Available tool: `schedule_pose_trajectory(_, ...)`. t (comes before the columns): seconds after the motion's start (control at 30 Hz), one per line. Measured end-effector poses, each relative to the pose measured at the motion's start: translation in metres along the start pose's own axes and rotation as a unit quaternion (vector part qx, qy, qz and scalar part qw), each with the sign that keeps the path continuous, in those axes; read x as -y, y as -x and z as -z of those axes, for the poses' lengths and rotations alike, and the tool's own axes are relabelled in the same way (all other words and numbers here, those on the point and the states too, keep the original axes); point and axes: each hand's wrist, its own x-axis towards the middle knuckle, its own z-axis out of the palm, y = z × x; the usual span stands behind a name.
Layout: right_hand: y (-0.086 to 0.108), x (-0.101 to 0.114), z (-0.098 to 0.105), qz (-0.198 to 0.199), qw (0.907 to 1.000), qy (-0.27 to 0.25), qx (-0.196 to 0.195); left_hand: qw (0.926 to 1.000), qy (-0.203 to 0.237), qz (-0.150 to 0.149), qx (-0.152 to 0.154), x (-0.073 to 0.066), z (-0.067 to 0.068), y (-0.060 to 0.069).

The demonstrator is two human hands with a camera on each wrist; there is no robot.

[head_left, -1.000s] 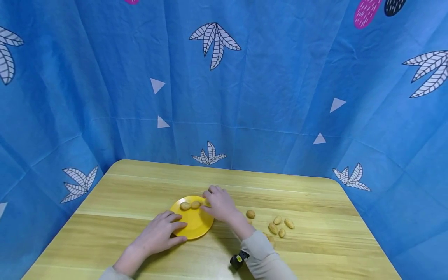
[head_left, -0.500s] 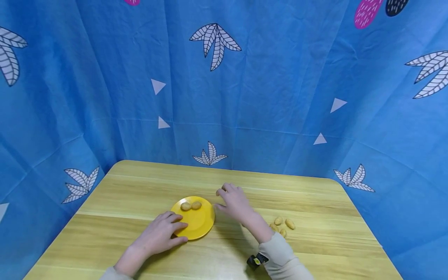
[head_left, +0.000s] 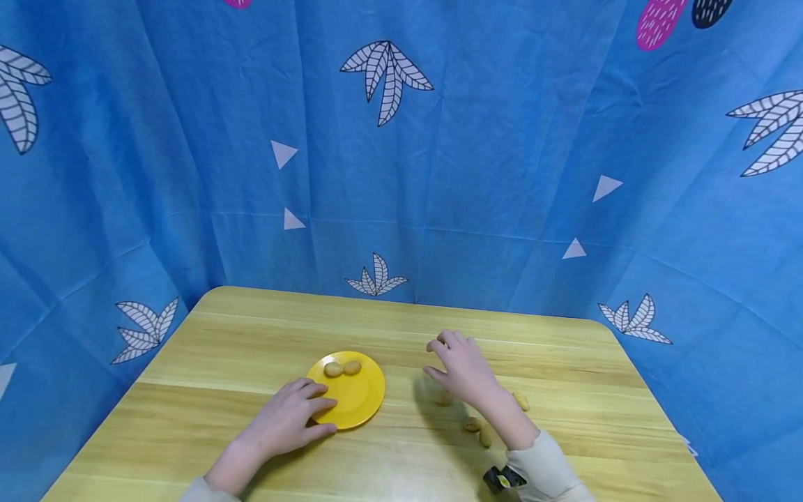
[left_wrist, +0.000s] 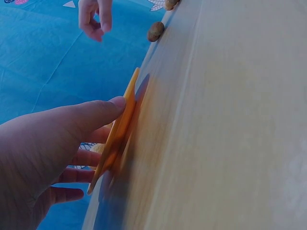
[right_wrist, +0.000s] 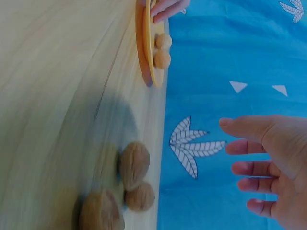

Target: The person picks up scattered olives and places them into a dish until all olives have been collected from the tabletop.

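Observation:
A yellow plate (head_left: 357,401) lies on the table with two brown walnut-like nuts (head_left: 333,369) side by side near its far rim. The left hand (head_left: 282,422) rests at the plate's left side; its thumb touches the rim (left_wrist: 125,112) in the left wrist view and the fingers reach over the plate. Right of the plate, the right hand (head_left: 467,369) hovers above the table, fingers spread and slightly bent, holding nothing. Under and beside it lie several loose nuts (right_wrist: 135,165), partly covered by the hand and forearm in the head view.
The wooden table (head_left: 207,362) extends around the plate, its far edge meeting a blue curtain (head_left: 489,174) with leaf and triangle prints. A small black device (head_left: 504,479) is strapped at the right wrist, by the sleeve (head_left: 546,467).
The right hand has moved from over the plate's right rim to the right, above the loose nuts. The left hand and the two nuts on the plate have stayed put.

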Motion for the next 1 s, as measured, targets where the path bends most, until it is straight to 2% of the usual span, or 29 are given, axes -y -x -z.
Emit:
schedule_pose_trajectory(0.37,0.026,-0.014,0.013,-0.033,0.9993,-0.017,-0.001,1.0000,-0.002,-0.004,-0.004,0.001,-0.001,0.000)
schedule_pose_trajectory(0.73,0.051,-0.020,0.021,-0.039,0.9988,-0.001,-0.029,1.0000,-0.005,-0.004,-0.002,0.001,-0.001,0.001)
schedule_pose_trajectory(1.0,0.069,-0.025,0.028,-0.057,0.9981,0.003,-0.023,1.0000,-0.003,-0.004,-0.004,0.001,-0.001,0.001)
